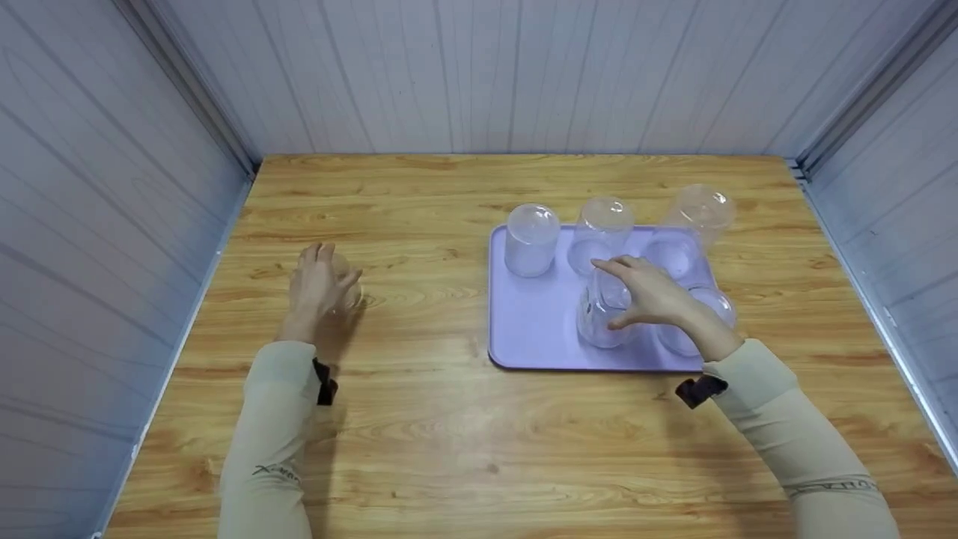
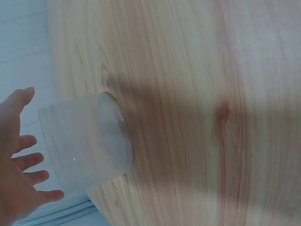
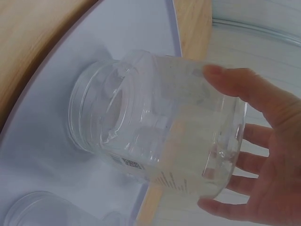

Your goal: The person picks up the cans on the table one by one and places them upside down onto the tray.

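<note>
At the left of the table, my left hand (image 1: pixel 318 288) is spread beside a clear plastic jar (image 2: pixel 84 141). That jar stands mouth up, and the fingers (image 2: pixel 29 161) show just off its threaded rim in the left wrist view. On the right, my right hand (image 1: pixel 651 296) holds another clear jar (image 3: pixel 188 122) near its base, thumb on one side and fingers on the other. This jar is upside down, its threaded neck at the lilac tray (image 1: pixel 535 329). Printed markings and a small code show on its wall.
Several more clear jars stand upside down on the tray, among them a back-left jar (image 1: pixel 532 239), a back-middle jar (image 1: pixel 606 217), a back-right jar (image 1: pixel 702 209) and one beside my right hand (image 1: pixel 715 303). Pale panel walls (image 1: pixel 479 75) enclose the wooden table (image 1: pixel 419 419).
</note>
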{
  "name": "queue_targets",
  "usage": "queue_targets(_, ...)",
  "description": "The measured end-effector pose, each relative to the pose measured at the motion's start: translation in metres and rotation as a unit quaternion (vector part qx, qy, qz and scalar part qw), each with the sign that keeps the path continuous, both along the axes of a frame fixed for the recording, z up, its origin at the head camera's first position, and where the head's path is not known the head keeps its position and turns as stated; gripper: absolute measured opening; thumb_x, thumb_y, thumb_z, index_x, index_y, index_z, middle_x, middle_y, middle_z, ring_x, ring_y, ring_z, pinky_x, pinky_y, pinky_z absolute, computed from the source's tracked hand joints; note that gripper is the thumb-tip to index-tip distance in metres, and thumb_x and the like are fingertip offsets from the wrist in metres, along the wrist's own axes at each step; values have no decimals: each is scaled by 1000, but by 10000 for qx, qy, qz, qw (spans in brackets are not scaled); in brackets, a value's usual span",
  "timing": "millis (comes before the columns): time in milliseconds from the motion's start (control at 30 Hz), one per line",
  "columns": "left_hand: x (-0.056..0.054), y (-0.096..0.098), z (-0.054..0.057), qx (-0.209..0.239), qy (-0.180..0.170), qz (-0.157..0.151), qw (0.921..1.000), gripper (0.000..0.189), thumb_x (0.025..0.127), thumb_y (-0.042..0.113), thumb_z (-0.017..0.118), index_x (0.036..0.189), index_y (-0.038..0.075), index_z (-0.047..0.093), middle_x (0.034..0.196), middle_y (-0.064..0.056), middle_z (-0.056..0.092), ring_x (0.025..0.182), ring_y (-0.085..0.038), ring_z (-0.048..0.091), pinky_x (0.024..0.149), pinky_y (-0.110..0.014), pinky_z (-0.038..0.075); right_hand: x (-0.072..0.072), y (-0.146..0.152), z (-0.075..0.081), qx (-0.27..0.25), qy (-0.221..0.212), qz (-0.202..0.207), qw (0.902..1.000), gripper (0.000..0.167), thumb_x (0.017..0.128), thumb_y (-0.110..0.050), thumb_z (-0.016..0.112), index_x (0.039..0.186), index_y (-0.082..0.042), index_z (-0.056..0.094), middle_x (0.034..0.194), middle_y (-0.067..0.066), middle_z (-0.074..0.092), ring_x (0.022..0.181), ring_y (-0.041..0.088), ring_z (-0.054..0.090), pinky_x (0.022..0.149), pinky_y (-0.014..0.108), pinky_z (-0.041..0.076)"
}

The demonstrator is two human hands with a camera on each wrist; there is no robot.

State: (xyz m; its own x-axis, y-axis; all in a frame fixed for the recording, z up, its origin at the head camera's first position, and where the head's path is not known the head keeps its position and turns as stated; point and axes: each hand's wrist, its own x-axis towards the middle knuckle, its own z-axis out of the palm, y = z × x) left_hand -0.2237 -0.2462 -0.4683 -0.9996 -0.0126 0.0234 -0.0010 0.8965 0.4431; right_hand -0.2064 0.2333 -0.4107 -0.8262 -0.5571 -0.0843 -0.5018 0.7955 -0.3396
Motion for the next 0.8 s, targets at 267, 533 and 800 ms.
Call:
queue_targets(267,-2,-1,-1,-308,-373,441,9979,82,82,50,54,137,-2,24,135,-32,19,119,-52,21,92,-61,25,-1,0,-1,10,-21,26,10000,95,53,-27,83,133,-4,38,123,23,44,111,39,40,89,54,34)
queue_targets(533,-2,0,-4,-449,-510,676,9954,88,80,55,53,136,-6,22,130,-36,22,113,-52,29,82,-61,35,0,-1,-2,-22,-65,-53,10000,96,53,-29,83,134,-5,37,125,23,42,113,39,38,89,57,33)
queue_targets(800,-2,1,-7,-287,-259,736,9965,76,80,42,60,128,-10,32,121,-36,31,104,-50,37,72,-57,43,1,-1,-4,-39,-162,-135,9998,98,55,-30,82,136,-7,32,132,22,36,118,40,32,89,62,29)
